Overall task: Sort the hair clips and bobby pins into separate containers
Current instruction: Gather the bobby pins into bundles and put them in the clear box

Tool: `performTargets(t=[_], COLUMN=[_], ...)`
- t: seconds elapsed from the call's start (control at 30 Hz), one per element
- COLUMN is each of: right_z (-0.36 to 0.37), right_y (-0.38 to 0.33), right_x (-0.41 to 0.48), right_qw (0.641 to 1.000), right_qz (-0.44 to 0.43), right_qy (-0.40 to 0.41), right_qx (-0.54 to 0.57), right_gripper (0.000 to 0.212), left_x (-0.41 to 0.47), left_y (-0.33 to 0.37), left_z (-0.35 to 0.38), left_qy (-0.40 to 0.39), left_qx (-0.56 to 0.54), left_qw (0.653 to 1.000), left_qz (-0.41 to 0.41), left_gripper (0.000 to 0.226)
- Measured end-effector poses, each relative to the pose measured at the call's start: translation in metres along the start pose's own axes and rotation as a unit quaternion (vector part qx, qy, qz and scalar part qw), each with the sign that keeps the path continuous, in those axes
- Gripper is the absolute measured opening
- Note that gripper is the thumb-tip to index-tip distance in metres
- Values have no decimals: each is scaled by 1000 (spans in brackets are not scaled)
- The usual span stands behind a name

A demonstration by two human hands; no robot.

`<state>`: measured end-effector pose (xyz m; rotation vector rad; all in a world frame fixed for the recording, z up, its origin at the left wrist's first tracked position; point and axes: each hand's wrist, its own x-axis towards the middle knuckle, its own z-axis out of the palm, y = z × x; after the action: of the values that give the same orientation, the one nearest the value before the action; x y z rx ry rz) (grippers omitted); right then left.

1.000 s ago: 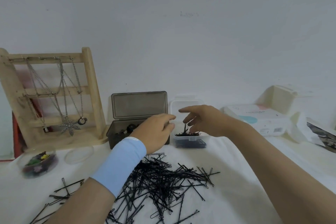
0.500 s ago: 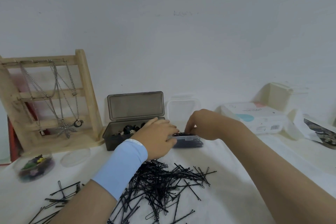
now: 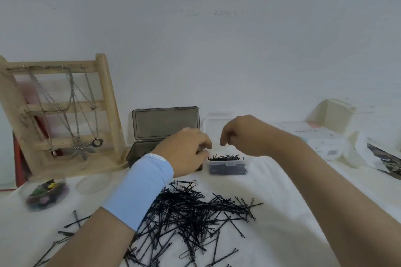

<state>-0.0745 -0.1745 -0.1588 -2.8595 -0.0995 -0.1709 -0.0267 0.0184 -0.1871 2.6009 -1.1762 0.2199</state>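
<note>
Bobby pins (image 3: 226, 156) now lie heaped in the small clear box (image 3: 227, 166), where half a second ago the right hand (image 3: 245, 136) was pressed down among them; it has lifted clear, fingers (image 3: 224, 142) curled loosely together and apparently pinching nothing. That batch looks delivered. The left hand (image 3: 186, 151) rests beside the box in front of the grey clip case (image 3: 166, 123), fingers curled; whether they grip anything I cannot tell. Boxed pins lie mostly with their long axes left to right along the box. The loose pile (image 3: 191, 212) on the bench (image 3: 293, 212) points every way, so much sorting remains.
</note>
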Motion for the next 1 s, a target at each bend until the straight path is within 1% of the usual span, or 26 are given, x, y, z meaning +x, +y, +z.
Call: performTargets(t=[0.03,0.1,0.13,0.17,0.2,0.23,0.27,0.33,0.43,0.5,0.57,0.63,0.7,0.77,0.83,0.9,0.97,1.0], right_z=[-8,-17,-16,-12,-7,1,10,26,36,37,37,38,39,40,37,32,30,31], right_y=[-8,-23,-29,-33,-36,-37,-37,-37,-39,-39,-41,-44,-46,-47,-47,-52,-62,-68], right_x=[-6,-22,-28,-31,-31,-29,-26,-21,-20,-20,-20,-19,-18,-17,-19,-22,-26,-29], right_qw=[999,987,973,955,938,924,912,896,900,912,929,949,963,967,968,973,971,966], right_qz=[-2,17,36,58,81,95,97,88,44,8,-22,-58,-82,-76,-50,-43,-15,9], right_qy=[-30,-159,-224,-275,-310,-331,-348,-374,-375,-365,-343,-301,-255,-244,-246,-227,-233,-250], right_qx=[12,-7,-46,-91,-131,-167,-196,-224,-217,-188,-135,-70,-27,-6,-3,-30,-55,-69], right_gripper=[34,17,22,39,53,61,61,53,30,21,19,18,15,11,19,36,69,85], left_x=[-2,-7,-9,-12,-14,-16,-17,-17,-16,-17,-18,-18,-20,-21,-22,-25,-31,-35], left_y=[-2,-3,-3,-3,-2,0,1,2,1,0,-3,-5,-5,-3,-2,-1,-3,-5], left_z=[-7,-17,-19,-19,-17,-15,-11,-7,-3,-3,-5,-8,-13,-17,-21,-24,-26,-27], left_qy=[-11,-87,-134,-178,-215,-246,-271,-298,-312,-309,-292,-269,-260,-261,-267,-288,-331,-355], left_qx=[-13,-20,-4,20,42,59,67,66,52,39,27,11,7,14,21,22,12,12], left_qw=[1000,993,986,978,968,959,951,943,943,946,952,959,961,961,958,951,935,926], left_qz=[-20,-75,-96,-111,-120,-128,-135,-134,-106,-95,-91,-88,-91,-94,-97,-109,-125,-132], left_gripper=[19,17,22,28,35,41,47,53,43,36,27,21,20,26,37,57,88,103])
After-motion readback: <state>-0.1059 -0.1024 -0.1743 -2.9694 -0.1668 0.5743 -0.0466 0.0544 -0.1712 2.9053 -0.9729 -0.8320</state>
